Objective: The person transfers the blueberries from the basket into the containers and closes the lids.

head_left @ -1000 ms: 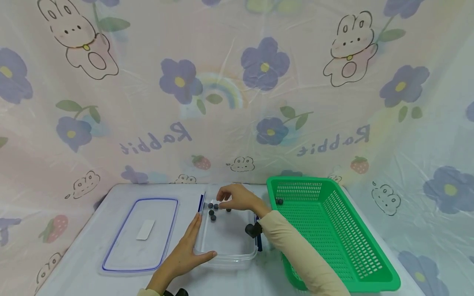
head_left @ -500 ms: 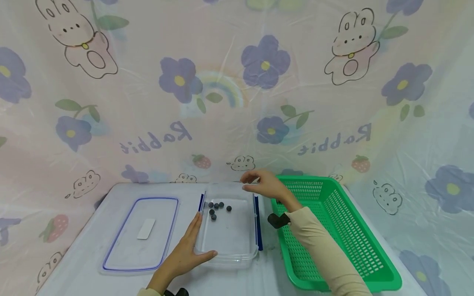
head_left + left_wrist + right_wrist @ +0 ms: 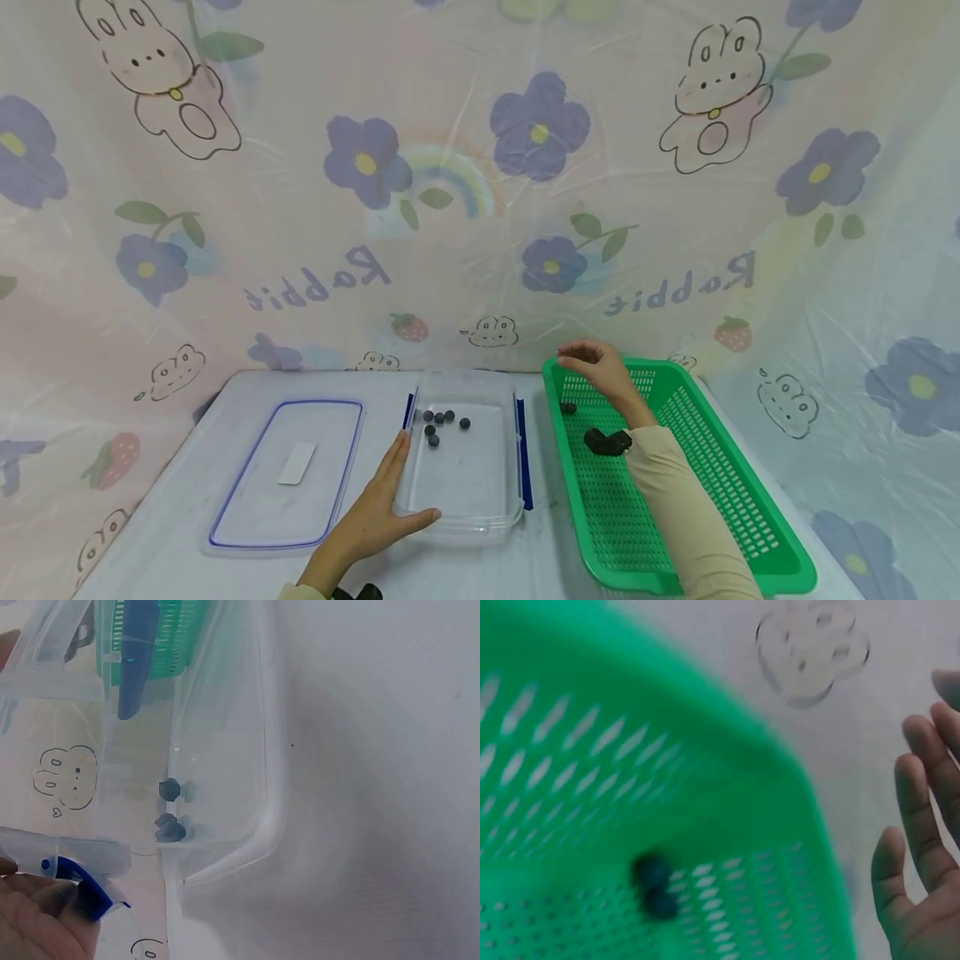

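My left hand (image 3: 375,517) rests along the left side of a clear plastic container (image 3: 461,523), its fingers straight and its thumb stretched out at the front corner. The left wrist view shows those fingers by a blue latch (image 3: 86,889). Several blueberries (image 3: 439,418) lie at the far left of the container floor. My right hand (image 3: 600,371) is over the far left corner of the green basket (image 3: 573,492), fingers extended and apart, nothing in them. Inside that corner sit a couple of blueberries (image 3: 656,886), seen from close up in the right wrist view.
To the left of the container lies a clear lid (image 3: 283,477) with a blue seal and a white label (image 3: 297,463). A blue latch (image 3: 524,454) hangs down the container's right side. Behind the table stands a printed curtain (image 3: 465,250).
My right hand has moved right, from over the blueberries in the container to the basket's far left corner, and its fingers have spread. The left hand has stayed put.
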### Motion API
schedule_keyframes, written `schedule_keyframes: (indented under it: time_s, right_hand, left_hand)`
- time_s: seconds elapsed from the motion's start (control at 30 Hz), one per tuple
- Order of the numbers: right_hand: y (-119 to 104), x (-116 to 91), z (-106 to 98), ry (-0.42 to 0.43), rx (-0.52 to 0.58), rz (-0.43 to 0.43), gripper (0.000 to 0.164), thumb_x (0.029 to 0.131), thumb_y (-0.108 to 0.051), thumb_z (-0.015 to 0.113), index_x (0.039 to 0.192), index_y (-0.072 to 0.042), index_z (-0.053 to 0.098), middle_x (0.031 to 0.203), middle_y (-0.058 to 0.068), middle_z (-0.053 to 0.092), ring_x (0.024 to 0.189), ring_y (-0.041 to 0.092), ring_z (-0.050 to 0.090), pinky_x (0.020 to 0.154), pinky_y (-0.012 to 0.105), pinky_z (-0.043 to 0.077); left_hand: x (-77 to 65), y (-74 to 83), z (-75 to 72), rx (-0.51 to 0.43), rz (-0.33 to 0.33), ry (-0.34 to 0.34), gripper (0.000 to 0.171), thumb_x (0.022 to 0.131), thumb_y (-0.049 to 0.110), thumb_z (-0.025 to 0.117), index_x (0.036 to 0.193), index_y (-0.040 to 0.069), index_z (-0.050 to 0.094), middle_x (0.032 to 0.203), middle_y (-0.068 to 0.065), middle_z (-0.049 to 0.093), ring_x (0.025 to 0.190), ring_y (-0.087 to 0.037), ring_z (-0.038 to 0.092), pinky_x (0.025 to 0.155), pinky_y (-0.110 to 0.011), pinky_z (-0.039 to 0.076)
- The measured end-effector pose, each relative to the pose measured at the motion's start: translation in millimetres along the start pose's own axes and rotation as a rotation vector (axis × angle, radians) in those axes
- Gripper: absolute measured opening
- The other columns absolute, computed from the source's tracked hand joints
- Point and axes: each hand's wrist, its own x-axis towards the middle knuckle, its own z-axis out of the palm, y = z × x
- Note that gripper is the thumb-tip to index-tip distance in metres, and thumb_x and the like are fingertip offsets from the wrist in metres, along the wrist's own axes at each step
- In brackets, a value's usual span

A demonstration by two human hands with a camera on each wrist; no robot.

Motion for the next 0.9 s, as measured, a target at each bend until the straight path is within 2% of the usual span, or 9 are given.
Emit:
schedule_keyframes:
  time_s: [0.07, 0.23, 0.37, 0.47, 0.7, 0.9]
  right_hand:
    - [16.1, -1.9, -5.6, 0.031, 0.035, 0.012, 0.033, 0.093, -0.013, 0.068, 0.117, 0.008, 0.062, 0.119, 0.027, 0.059, 0.100, 0.020, 0.061, 0.091, 0.037, 0.049]
    - [42.3, -9.3, -13.8, 0.085, 0.037, 0.097, 0.041, 0.092, -0.016, 0.069, 0.121, 0.011, 0.058, 0.115, 0.018, 0.063, 0.099, 0.014, 0.061, 0.100, 0.053, 0.040]
    - [58.5, -14.0, -16.4, 0.091, -0.018, 0.157, 0.040, 0.091, -0.021, 0.071, 0.120, 0.006, 0.062, 0.115, 0.015, 0.065, 0.099, 0.013, 0.061, 0.099, 0.052, 0.041]
    - [67.8, -16.4, -16.6, 0.080, -0.056, 0.163, 0.039, 0.091, -0.020, 0.071, 0.119, 0.005, 0.063, 0.114, 0.017, 0.065, 0.099, 0.017, 0.062, 0.097, 0.051, 0.043]
    - [83.3, -22.2, -11.3, 0.091, -0.095, 0.207, 0.031, 0.091, -0.011, 0.069, 0.116, 0.007, 0.064, 0.112, 0.021, 0.065, 0.099, 0.025, 0.063, 0.094, 0.052, 0.045]
    - [96.2, -24.0, -6.3, 0.083, -0.158, 0.230, 0.027, 0.091, -0.008, 0.069, 0.114, 0.005, 0.066, 0.109, 0.019, 0.067, 0.101, 0.030, 0.062, 0.089, 0.048, 0.049]
  left_hand:
    - [-0.3, -0.1, 0.0, -0.004, -0.004, 0.004, 0.112, 0.080, 0.048, 0.076, 0.156, 0.007, 0.005, 0.161, -0.012, 0.001, 0.143, -0.039, 0.010, 0.107, -0.064, 0.020]
    - [-0.1, -0.4, -0.1, -0.021, -0.003, 0.010, 0.113, 0.079, 0.047, 0.078, 0.156, 0.005, 0.006, 0.161, -0.011, 0.001, 0.144, -0.038, 0.009, 0.108, -0.062, 0.019]
    - [0.2, -0.3, -0.4, -0.023, 0.002, 0.006, 0.113, 0.079, 0.046, 0.078, 0.156, 0.004, 0.006, 0.161, -0.013, 0.001, 0.144, -0.037, 0.008, 0.109, -0.061, 0.019]
    - [0.4, -0.1, -0.2, -0.022, 0.003, 0.002, 0.114, 0.079, 0.046, 0.078, 0.156, 0.004, 0.005, 0.161, -0.014, 0.001, 0.144, -0.037, 0.007, 0.109, -0.061, 0.018]
    - [0.2, 2.3, 0.2, -0.027, -0.008, 0.009, 0.114, 0.079, 0.047, 0.078, 0.156, 0.005, 0.005, 0.161, -0.013, 0.001, 0.144, -0.037, 0.008, 0.108, -0.062, 0.018]
    - [-0.3, 3.4, 0.8, -0.031, -0.007, 0.015, 0.113, 0.079, 0.047, 0.078, 0.156, 0.004, 0.006, 0.161, -0.013, 0.001, 0.144, -0.037, 0.009, 0.109, -0.062, 0.018]
